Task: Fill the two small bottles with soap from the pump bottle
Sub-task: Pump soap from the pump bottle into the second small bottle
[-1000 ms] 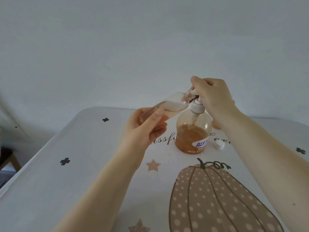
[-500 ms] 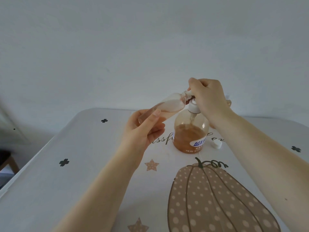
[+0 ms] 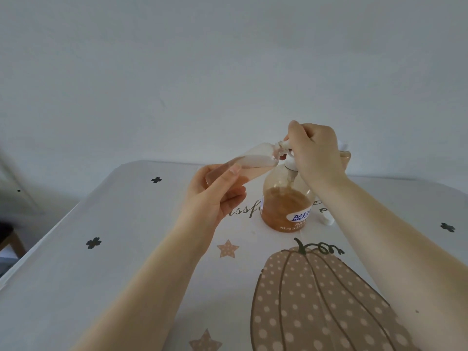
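Observation:
A clear pump bottle (image 3: pixel 286 206) with amber soap and a white pump stands upright on the table (image 3: pixel 76 287). My right hand (image 3: pixel 315 153) sits curled over its pump head. My left hand (image 3: pixel 215 193) holds a small clear bottle (image 3: pixel 253 160), tilted nearly flat, partly filled with soap. Its open mouth meets the pump's nozzle. A second small bottle (image 3: pixel 345 153) with a white top and amber soap inside peeks out behind my right hand, mostly hidden. A small white cap (image 3: pixel 326 219) lies on the table right of the pump bottle.
The tablecloth is white with a large dotted pumpkin print (image 3: pixel 316 300), stars and small dark clovers. A plain wall rises close behind the table's far edge. At the far left, beyond the table's edge, part of a wooden chair (image 3: pixel 10 239) shows.
My right hand has risen slightly with the pump head since a second ago. The small bottle stays at the nozzle in my left hand. The view has shifted a little.

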